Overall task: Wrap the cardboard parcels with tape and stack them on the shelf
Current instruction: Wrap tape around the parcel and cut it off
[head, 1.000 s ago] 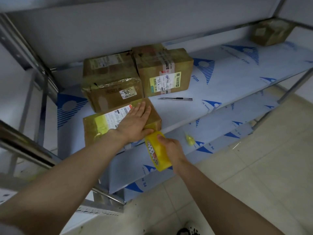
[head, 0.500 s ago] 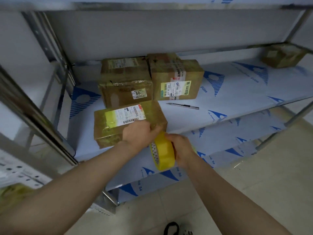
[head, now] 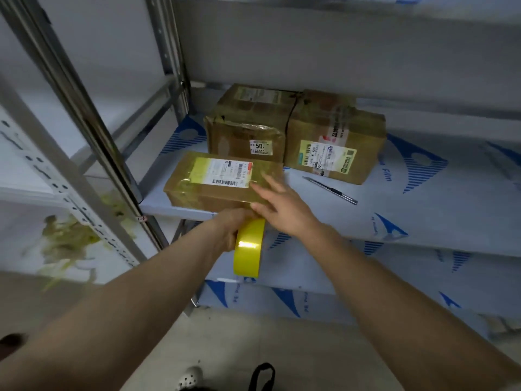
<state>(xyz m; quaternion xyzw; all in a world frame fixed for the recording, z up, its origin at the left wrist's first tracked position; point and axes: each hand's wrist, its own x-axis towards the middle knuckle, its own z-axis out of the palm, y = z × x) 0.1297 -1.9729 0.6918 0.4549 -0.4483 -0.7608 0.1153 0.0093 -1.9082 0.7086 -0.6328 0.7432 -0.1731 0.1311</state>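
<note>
Tape roll [head: 249, 246] now in left hand [head: 229, 230], right hand [head: 280, 206] flat on parcel [head: 203, 190]

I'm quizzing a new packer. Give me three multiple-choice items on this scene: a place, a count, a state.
1. The slim silver utility knife lies: A on the floor; B on the white shelf board; C atop a parcel.
2. Brown cardboard parcels in view: A two; B three; C five.
3. The yellow tape roll is gripped by: A left hand; B right hand; C neither.
B, knife rests there. B, front parcel, left rear parcel, right rear parcel. A, its fingers curl round it; right hand lies open.
</note>
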